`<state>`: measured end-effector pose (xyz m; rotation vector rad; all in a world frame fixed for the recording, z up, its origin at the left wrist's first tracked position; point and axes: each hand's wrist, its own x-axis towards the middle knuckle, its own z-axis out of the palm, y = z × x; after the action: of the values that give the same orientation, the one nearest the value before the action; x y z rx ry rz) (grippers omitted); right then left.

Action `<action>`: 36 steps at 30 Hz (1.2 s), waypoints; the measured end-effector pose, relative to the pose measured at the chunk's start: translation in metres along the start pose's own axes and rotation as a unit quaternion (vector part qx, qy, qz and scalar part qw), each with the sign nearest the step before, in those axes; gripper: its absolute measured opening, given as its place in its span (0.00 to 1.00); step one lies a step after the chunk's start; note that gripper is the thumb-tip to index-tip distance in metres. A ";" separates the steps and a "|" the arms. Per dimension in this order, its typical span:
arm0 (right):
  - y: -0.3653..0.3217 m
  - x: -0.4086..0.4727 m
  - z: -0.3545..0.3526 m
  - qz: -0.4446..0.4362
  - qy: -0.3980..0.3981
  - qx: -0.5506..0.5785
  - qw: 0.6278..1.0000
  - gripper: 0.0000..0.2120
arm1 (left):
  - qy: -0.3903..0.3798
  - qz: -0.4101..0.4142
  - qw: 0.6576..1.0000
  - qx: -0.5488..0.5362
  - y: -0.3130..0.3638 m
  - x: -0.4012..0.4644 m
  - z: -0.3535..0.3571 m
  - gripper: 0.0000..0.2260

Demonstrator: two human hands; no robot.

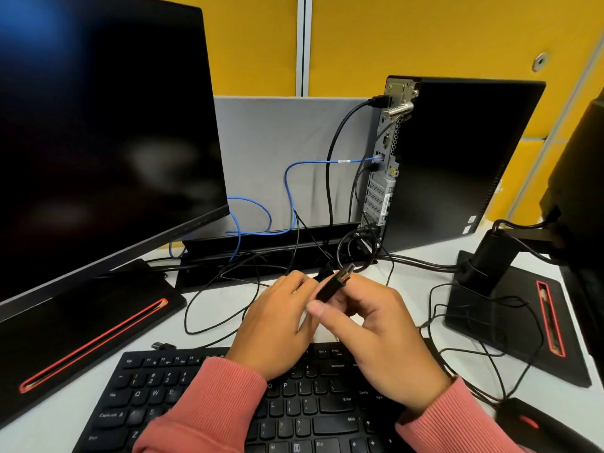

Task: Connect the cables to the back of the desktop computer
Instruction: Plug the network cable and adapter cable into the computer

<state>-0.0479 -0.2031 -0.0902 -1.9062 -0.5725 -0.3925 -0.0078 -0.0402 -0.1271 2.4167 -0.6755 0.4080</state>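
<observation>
A black desktop computer [457,158] stands at the back right, its rear panel [380,165] facing left. A blue network cable [313,162] and a thick black cable [336,152] are plugged into that panel. My right hand [376,331] pinches a black cable plug [335,282] with a metal tip that points up and right, toward the computer. My left hand [281,322] is beside it, its fingertips touching the plug's rear end. Both hands hover over the keyboard [228,403], well short of the rear panel.
A large dark monitor [98,142] on a red-striped base [81,338] fills the left. A second monitor stand [510,305] is on the right, with a mouse [536,423] at the lower right. Loose black cables [228,289] lie tangled on the white desk. A grey partition [277,142] stands behind.
</observation>
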 end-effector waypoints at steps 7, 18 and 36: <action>0.000 0.002 0.001 -0.018 0.011 -0.019 1.000 0.14 | 0.001 -0.018 0.999 -0.045 0.007 -0.001 -0.003 0.08; -0.009 0.034 -0.004 -0.014 0.031 0.081 0.996 0.09 | 0.107 -0.005 0.961 -0.254 0.002 0.007 -0.010 0.09; -0.046 0.121 -0.054 -0.052 0.125 0.178 0.975 0.08 | 0.155 0.085 0.963 -0.202 0.050 0.113 -0.102 0.14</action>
<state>0.0271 -0.2122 0.0282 -1.4619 -0.5344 -0.5499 0.0445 -0.0540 0.0234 1.8661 -0.7445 0.6370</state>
